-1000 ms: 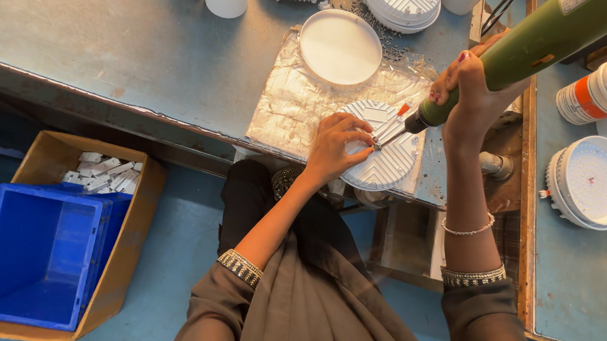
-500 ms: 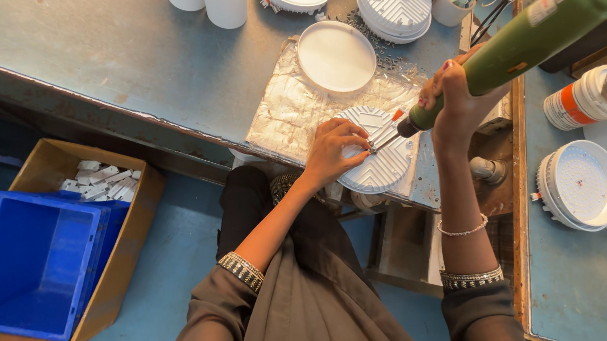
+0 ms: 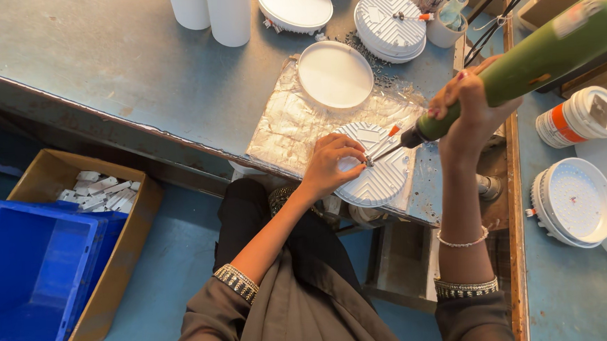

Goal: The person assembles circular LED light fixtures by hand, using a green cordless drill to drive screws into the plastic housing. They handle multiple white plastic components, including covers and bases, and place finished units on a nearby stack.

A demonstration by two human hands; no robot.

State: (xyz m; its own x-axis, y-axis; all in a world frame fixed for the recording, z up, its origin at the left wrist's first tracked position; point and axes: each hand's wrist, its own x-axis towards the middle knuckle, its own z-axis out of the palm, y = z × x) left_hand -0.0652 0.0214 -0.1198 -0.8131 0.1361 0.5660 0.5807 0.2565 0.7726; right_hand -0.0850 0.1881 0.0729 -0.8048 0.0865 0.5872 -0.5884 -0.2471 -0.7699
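My right hand (image 3: 470, 110) grips a green powered screwdriver (image 3: 540, 54), tilted so its bit touches a round white ribbed light housing (image 3: 379, 170) lying back-up on a foil-covered pad (image 3: 287, 126). My left hand (image 3: 331, 165) rests on the housing's left side, fingertips pinched at the bit's tip, where a small screw appears to be held. A round white disc (image 3: 334, 74) lies on the pad just behind the housing.
More round housings (image 3: 387, 21) and white cylinders (image 3: 229, 15) stand at the back of the grey bench. A round LED light (image 3: 574, 201) and a white-orange container (image 3: 577, 116) lie on the right. On the floor left, a cardboard box (image 3: 136, 221) holds a blue crate (image 3: 35, 271).
The view has shifted slightly; the screwdriver sits a little higher and more level. Both hands stay at the same spot on the housing.
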